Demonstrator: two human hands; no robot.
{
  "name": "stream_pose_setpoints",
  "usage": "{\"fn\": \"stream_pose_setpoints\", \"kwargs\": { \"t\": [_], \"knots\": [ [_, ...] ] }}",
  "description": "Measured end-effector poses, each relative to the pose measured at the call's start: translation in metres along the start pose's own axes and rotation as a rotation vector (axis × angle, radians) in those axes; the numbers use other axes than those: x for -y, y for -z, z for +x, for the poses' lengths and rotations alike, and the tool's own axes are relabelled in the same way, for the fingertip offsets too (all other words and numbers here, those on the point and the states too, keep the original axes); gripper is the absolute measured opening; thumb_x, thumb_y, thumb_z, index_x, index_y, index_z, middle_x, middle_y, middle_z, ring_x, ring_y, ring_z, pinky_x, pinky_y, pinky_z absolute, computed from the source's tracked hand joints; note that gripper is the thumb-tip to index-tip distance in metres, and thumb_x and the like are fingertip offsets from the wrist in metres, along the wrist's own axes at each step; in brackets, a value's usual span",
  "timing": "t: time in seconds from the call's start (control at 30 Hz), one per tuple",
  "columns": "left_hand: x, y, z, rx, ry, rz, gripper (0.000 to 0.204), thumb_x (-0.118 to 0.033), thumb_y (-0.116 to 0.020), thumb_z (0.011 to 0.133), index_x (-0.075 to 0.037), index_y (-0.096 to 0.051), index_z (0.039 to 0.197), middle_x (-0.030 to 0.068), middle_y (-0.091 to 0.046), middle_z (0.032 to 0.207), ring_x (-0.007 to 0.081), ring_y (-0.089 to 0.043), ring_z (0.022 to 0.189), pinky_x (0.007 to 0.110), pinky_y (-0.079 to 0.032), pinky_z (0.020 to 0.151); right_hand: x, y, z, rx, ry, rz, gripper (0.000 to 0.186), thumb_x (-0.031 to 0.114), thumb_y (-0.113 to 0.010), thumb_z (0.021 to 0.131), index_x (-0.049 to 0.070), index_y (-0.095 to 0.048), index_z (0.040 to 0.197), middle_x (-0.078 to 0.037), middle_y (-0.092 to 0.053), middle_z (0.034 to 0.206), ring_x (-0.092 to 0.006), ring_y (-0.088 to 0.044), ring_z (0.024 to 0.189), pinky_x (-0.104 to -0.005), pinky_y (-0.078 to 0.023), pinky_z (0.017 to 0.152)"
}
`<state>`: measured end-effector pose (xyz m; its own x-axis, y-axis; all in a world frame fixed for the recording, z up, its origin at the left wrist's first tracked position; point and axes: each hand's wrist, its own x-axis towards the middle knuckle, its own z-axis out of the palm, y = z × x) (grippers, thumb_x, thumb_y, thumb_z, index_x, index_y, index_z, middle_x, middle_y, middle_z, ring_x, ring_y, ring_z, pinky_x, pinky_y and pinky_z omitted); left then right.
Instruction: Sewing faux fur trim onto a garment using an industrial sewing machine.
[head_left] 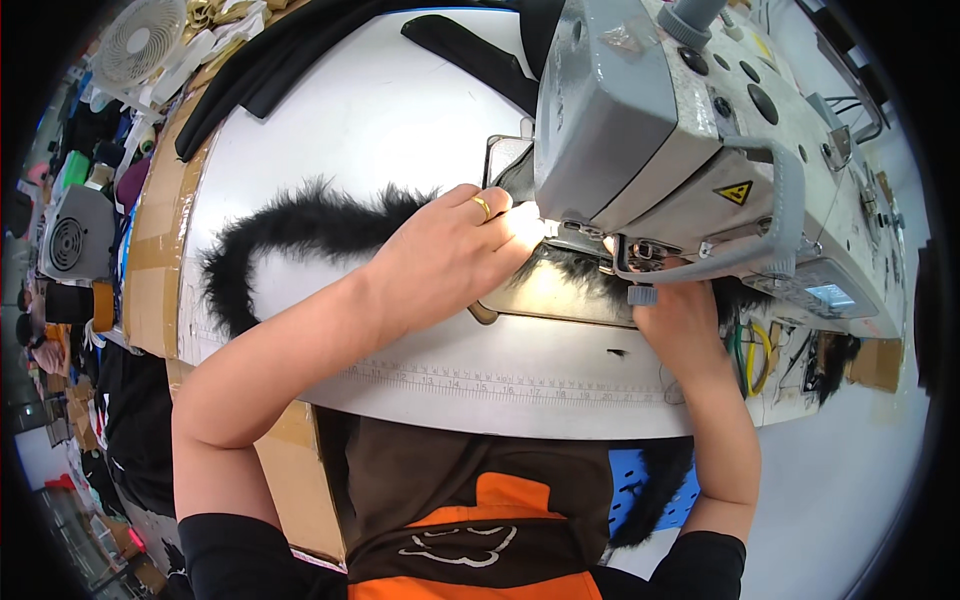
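Observation:
A strip of black fur trim (300,228) curves across the white sewing table from the left and runs under the head of a grey and white sewing machine (610,120). Pinched fingers of my left hand (450,250), a ring on one, grip the trim just left of the lit needle area. On the other side of the presser foot (640,252), my right hand (685,325) is curled on the trim. Its fingertips are partly hidden by the machine's guard (785,210). Fur shows on both sides of that hand.
Yellow-handled scissors (758,355) lie right of my right forearm. Black fabric pieces (470,60) are spread at the back. A printed ruler (480,388) follows the front edge. Cardboard (165,220) borders the left side; another fur piece (655,490) hangs below the table.

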<state>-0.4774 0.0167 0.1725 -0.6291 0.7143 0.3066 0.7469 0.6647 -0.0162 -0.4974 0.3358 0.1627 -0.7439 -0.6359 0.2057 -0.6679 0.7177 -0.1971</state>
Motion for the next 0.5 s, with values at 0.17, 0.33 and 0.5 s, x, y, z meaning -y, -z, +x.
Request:
{"fn": "stream_pose_setpoints", "kwargs": {
  "t": [0.17,0.33,0.5],
  "knots": [
    [-0.001,-0.003,-0.003,-0.011,0.022,-0.022,0.020,-0.013,-0.068,0.086,-0.009,-0.069,0.106,0.0023,-0.073,0.102,0.0283,-0.062,0.124,0.040,-0.052,0.102,0.004,0.003,0.002,-0.072,0.038,-0.061,0.027,0.001,-0.069,0.081,0.012,-0.071,0.107,-0.004,-0.071,0.100,-0.0294,-0.073,0.093,-0.0458,-0.058,0.077],
    [0.016,-0.007,-0.006,-0.046,0.010,-0.212,0.024,-0.009,-0.065,0.088,-0.009,-0.068,0.112,0.0052,-0.070,0.110,0.0319,-0.059,0.127,0.042,-0.053,0.106,0.006,0.003,0.012,-0.083,0.126,-0.105,0.016,0.003,-0.068,0.080,0.010,-0.067,0.094,-0.006,-0.069,0.096,-0.0297,-0.071,0.093,-0.0459,-0.057,0.076],
    [0.011,-0.005,-0.003,-0.270,0.112,-0.190,0.035,0.002,-0.067,0.086,-0.006,-0.065,0.120,0.0110,-0.061,0.134,0.0377,-0.056,0.131,0.045,-0.053,0.108,-0.001,-0.007,0.014,-0.087,0.196,-0.125,0.007,0.004,-0.068,0.078,0.007,-0.064,0.083,-0.009,-0.067,0.095,-0.0321,-0.069,0.094,-0.0460,-0.055,0.081]
  ]
}}
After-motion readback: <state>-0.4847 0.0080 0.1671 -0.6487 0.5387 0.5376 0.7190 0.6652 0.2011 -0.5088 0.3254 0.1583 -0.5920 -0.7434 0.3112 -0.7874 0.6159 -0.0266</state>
